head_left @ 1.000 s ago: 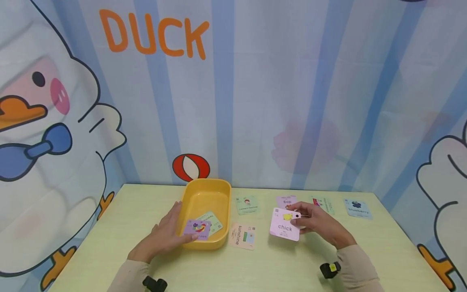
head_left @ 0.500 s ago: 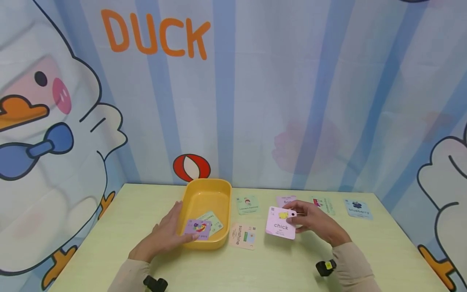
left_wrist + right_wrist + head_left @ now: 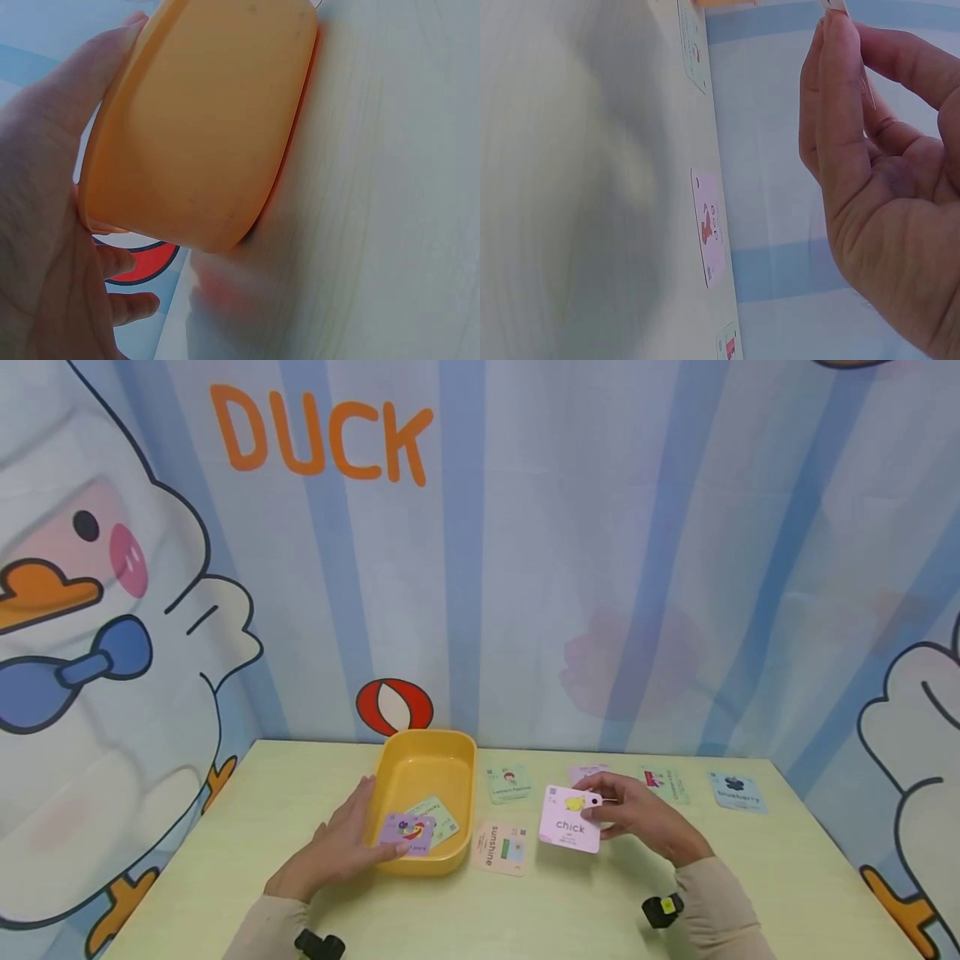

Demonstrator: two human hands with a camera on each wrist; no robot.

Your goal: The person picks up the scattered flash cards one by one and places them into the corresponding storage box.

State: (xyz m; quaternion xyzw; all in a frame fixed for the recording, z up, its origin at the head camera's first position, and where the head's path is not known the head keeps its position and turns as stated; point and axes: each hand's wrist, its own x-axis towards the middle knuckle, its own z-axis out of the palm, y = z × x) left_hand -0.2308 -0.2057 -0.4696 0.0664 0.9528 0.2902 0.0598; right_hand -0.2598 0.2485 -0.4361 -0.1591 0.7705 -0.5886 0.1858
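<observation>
In the head view my right hand [image 3: 641, 814] pinches a pink flash card [image 3: 568, 820] marked "chick" between thumb and fingers, raised over the table. The right wrist view has that card nearly edge-on at the fingertips. My left hand [image 3: 337, 839] rests against the left side of a yellow tray [image 3: 425, 742], its thumb over the near rim and its fingers extended along the side. Inside the tray lie a purple card [image 3: 405, 832] with a colourful picture and a green card [image 3: 442, 821] partly under it. An orange-pink "sunshine" card [image 3: 501, 848] lies just right of the tray.
Along the table's back edge lie a green card [image 3: 509, 783], a pink dog card [image 3: 709, 225] partly behind my right hand in the head view, another green card [image 3: 664, 784] and a blue "blueberry" card [image 3: 737, 792]. A duck-print curtain [image 3: 540, 568] stands behind.
My right hand has moved a little to the left with the chick card, toward the sunshine card and the tray. The left hand and tray have stayed in place.
</observation>
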